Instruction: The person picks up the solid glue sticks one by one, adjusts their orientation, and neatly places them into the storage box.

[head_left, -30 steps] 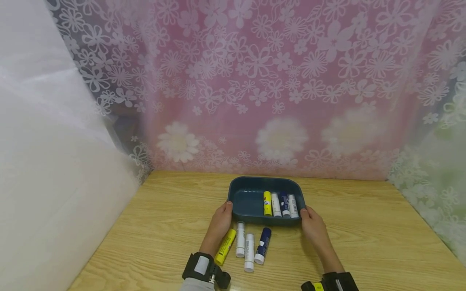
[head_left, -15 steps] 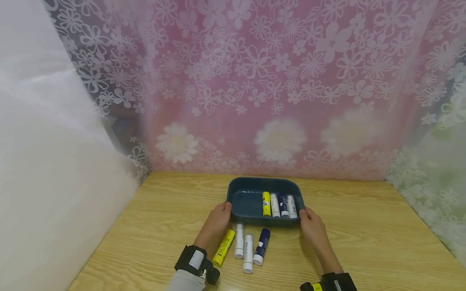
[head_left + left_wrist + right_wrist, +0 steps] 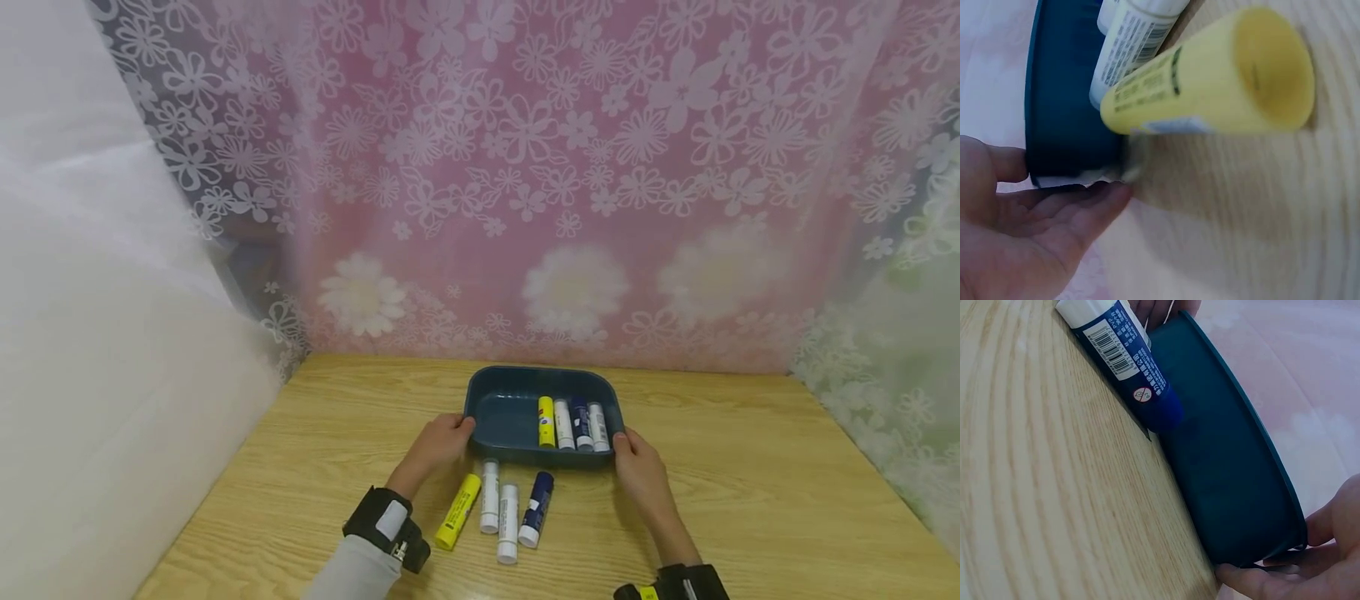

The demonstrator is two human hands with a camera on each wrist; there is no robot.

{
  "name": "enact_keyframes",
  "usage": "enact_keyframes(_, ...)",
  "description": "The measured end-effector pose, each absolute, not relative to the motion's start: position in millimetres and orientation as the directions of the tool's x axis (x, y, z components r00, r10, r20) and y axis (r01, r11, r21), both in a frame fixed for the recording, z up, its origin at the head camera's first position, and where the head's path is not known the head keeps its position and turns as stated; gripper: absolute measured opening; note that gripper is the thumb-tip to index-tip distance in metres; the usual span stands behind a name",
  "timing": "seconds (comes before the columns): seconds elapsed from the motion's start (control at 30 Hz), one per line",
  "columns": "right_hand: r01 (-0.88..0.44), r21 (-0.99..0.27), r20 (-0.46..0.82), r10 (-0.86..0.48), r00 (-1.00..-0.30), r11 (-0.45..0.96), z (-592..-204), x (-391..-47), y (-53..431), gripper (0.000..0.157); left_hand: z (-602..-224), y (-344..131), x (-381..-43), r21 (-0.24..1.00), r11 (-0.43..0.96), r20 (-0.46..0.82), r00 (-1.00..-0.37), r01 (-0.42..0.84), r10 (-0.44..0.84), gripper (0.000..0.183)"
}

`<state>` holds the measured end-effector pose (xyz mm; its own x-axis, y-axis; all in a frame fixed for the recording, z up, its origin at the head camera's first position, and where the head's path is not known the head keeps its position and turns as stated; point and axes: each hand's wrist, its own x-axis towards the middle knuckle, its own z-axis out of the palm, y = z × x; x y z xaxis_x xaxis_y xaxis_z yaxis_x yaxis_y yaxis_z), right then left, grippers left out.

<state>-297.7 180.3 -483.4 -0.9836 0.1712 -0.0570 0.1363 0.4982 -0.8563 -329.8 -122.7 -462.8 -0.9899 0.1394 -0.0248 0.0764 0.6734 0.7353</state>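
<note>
A dark teal tray (image 3: 498, 419) lies on the table with both hands at its ends. My left hand (image 3: 441, 442) grips the left end, thumb at the rim and fingers along the outer wall in the left wrist view. At the opposite end, my right hand (image 3: 643, 473) holds the tray the same way. Inside, bunched to the right, are a yellow glue stick (image 3: 546, 422), a white one, a blue glue stick (image 3: 581, 423) and another white one. In front of the tray lie a yellow glue stick (image 3: 458, 512), two white glue sticks (image 3: 507, 523) and a blue one.
The wood-grain table (image 3: 750, 483) reaches back to a pink flowered curtain (image 3: 480, 208) behind the tray. A white sheet (image 3: 112, 333) slopes along the left side, and pale flowered fabric (image 3: 892, 392) hangs at the right.
The left forearm has swung outward to the left while that hand stays at the tray's end. The tray and the glue sticks keep their arrangement; the whole view shifts slightly.
</note>
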Motion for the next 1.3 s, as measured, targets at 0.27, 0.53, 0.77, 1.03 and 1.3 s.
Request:
enact_keyframes(0.27,0.147,-0.848,-0.067,0.171,-0.983,0.51,-481,-298,183,0.056,-446,-126,-334,0.677,0.731,-0.007,-0.993,0.083,0.118,0.037)
enact_keyframes(0.53,0.124,-0.848,-0.044,0.165,-0.985,0.515,-483,-298,182,0.054,-434,-134,-330,0.584,0.8,0.023,-0.988,0.137,0.153,0.027)
enact_keyframes(0.77,0.135,-0.857,-0.06,0.163,-0.985,0.497,-483,-298,180,0.055,-415,-134,-325,0.411,0.859,0.124,-0.953,0.303,0.277,0.023)
enact_keyframes(1.03,0.133,-0.85,-0.05,0.172,-0.984,0.51,-484,-299,178,0.055,-402,-124,-309,0.302,0.912,-0.015,-0.955,0.279,0.297,0.031)
enact_keyframes(1.3,0.141,-0.848,-0.053,0.183,-0.982,0.51,-485,-299,179,0.055,-401,-114,-292,0.248,0.941,-0.098,-0.961,0.23,0.26,0.01)
